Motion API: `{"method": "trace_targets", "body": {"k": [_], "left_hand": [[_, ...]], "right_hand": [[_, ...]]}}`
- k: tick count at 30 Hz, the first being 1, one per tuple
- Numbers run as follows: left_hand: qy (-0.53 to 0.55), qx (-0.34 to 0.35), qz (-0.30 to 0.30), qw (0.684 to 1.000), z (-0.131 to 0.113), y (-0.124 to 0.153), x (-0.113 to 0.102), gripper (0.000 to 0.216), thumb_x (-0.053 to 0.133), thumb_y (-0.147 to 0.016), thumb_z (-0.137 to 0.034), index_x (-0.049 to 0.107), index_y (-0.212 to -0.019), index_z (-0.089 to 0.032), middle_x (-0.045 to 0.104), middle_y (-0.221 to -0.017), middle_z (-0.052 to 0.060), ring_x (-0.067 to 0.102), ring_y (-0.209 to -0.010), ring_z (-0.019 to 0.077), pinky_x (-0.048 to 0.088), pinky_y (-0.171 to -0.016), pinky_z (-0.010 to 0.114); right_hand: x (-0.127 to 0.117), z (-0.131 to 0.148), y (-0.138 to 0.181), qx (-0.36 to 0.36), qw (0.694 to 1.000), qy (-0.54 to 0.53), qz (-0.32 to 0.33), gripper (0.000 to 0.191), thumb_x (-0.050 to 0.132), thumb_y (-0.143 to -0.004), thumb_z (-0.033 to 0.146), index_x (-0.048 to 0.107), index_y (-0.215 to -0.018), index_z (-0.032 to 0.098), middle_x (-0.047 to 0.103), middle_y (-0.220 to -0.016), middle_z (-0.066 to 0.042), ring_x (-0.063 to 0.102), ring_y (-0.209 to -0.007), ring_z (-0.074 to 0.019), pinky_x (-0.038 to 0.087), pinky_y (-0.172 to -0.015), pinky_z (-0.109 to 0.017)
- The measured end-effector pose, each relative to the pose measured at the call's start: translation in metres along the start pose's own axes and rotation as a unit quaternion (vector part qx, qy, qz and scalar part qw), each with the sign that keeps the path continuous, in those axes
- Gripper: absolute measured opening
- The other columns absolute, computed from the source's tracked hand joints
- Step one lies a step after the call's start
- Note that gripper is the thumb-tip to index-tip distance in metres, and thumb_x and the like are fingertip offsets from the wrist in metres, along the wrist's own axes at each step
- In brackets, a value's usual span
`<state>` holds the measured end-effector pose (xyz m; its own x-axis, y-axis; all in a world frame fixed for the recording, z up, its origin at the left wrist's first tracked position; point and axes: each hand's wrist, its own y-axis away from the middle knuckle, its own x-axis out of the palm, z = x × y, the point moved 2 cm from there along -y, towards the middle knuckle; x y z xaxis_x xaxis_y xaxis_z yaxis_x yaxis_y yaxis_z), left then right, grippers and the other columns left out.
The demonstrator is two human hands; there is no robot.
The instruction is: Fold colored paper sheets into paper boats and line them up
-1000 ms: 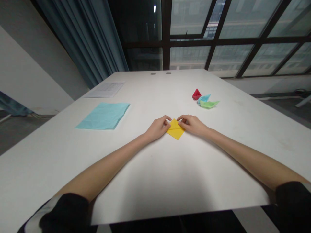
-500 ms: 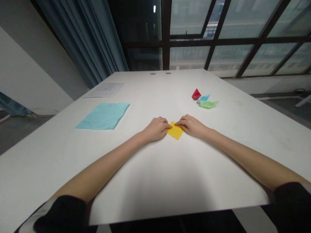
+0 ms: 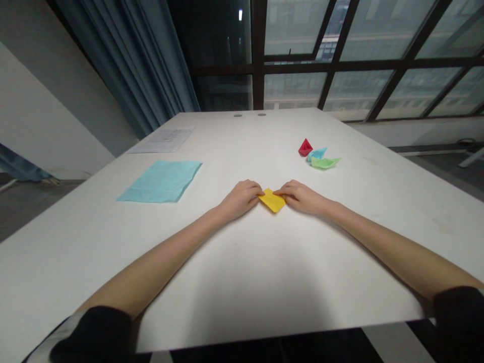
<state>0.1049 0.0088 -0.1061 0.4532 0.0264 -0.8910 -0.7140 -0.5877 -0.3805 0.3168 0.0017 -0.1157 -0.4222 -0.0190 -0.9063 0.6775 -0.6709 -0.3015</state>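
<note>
A small folded piece of yellow paper point(image 3: 273, 201), roughly diamond-shaped, is at the middle of the white table. My left hand point(image 3: 244, 198) pinches its left corner between thumb and fingers. At the opposite corner, my right hand point(image 3: 299, 196) grips the paper the same way. The near edge of the paper appears slightly raised from the tabletop. Fingers hide both side corners of the paper.
Beyond my right hand lie a red folded paper boat point(image 3: 305, 147), a light blue folded paper piece point(image 3: 316, 154) and a green one point(image 3: 325, 163). On the left are a cloth-like light blue sheet point(image 3: 161, 181) and a printed page point(image 3: 164, 139) on the white table point(image 3: 242, 282).
Both hands have shifted their hold to the paper's side corners. The yellow paper's near edge has lifted a little and moved slightly away from me.
</note>
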Motion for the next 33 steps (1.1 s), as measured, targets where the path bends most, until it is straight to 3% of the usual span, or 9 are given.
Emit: {"method": "trace_targets", "body": {"k": [3,6,10,15,20,24,29,33], "left_hand": [[0.031,-0.05,-0.077,0.995,0.002,0.002,-0.005,0.018,0.051,-0.082,-0.017,0.065,-0.093,-0.016,0.067,-0.093,0.007,0.058,-0.09,0.0193,0.044,-0.082,0.034],[0.083,-0.113,-0.117,0.983,0.003,0.001,-0.009,0.016,0.052,-0.082,-0.019,0.066,-0.09,-0.018,0.069,-0.09,0.005,0.061,-0.085,0.0176,0.046,-0.079,0.032],[0.171,-0.181,-0.113,0.962,0.004,-0.004,-0.008,0.015,0.057,-0.078,-0.021,0.067,-0.088,-0.017,0.069,-0.084,0.004,0.062,-0.077,0.0156,0.046,-0.074,0.03],[0.315,-0.234,-0.065,0.918,0.012,-0.005,0.006,0.026,0.064,-0.072,-0.027,0.062,-0.093,-0.012,0.066,-0.07,0.003,0.057,-0.059,0.0122,0.043,-0.057,0.024],[0.197,-0.19,-0.036,0.961,0.007,-0.001,0.01,0.015,0.059,-0.076,-0.024,0.063,-0.087,-0.015,0.065,-0.08,0.002,0.057,-0.071,0.0136,0.044,-0.067,0.027],[0.078,-0.104,-0.017,0.991,-0.001,-0.001,0.011,0.012,0.057,-0.079,-0.022,0.062,-0.089,-0.017,0.064,-0.087,0.004,0.056,-0.083,0.0176,0.043,-0.077,0.031],[0.007,-0.015,0.011,1.0,-0.005,0.0,0.012,0.017,0.049,-0.084,-0.017,0.063,-0.094,-0.018,0.063,-0.093,0.008,0.054,-0.09,0.0195,0.041,-0.08,0.034],[-0.032,0.022,0.059,0.998,-0.011,0.0,0.01,0.026,0.046,-0.081,-0.011,0.065,-0.097,-0.018,0.063,-0.096,0.009,0.055,-0.089,0.0206,0.041,-0.078,0.035]], "right_hand": [[-0.006,0.0,0.001,-0.004,0.998,-0.033,-0.051,0.046,0.043,-0.07,0.005,0.061,-0.111,0.016,0.063,-0.102,-0.01,0.056,-0.094,-0.0207,0.045,-0.084,-0.037],[-0.012,0.004,0.002,0.007,0.992,-0.074,-0.104,0.038,0.049,-0.071,0.011,0.061,-0.106,0.018,0.064,-0.1,-0.008,0.058,-0.089,-0.0192,0.046,-0.079,-0.034],[-0.016,0.005,0.001,0.072,0.979,-0.107,-0.157,0.021,0.052,-0.079,0.024,0.065,-0.093,0.017,0.068,-0.085,-0.005,0.06,-0.076,-0.0166,0.046,-0.071,-0.03],[-0.009,-0.006,-0.001,0.161,0.956,-0.188,-0.157,0.025,0.056,-0.075,0.028,0.064,-0.094,0.015,0.066,-0.07,-0.002,0.056,-0.062,-0.0132,0.044,-0.061,-0.025],[0.0,-0.007,0.001,0.179,0.97,-0.12,-0.109,0.016,0.056,-0.072,0.023,0.063,-0.085,0.016,0.061,-0.063,0.001,0.051,-0.056,-0.0113,0.039,-0.057,-0.024],[0.004,-0.001,0.003,0.105,0.986,-0.061,-0.11,0.017,0.051,-0.073,0.016,0.061,-0.087,0.016,0.06,-0.082,-0.004,0.051,-0.061,-0.0115,0.04,-0.059,-0.025],[0.002,0.001,0.005,0.023,0.996,-0.063,-0.061,0.026,0.047,-0.074,0.009,0.062,-0.093,0.017,0.06,-0.089,-0.006,0.055,-0.069,-0.0133,0.044,-0.064,-0.026],[-0.002,0.003,0.005,0.005,0.998,-0.056,-0.018,0.02,0.051,-0.08,0.019,0.065,-0.093,0.018,0.062,-0.093,-0.008,0.057,-0.079,-0.0166,0.046,-0.074,-0.03]]}}
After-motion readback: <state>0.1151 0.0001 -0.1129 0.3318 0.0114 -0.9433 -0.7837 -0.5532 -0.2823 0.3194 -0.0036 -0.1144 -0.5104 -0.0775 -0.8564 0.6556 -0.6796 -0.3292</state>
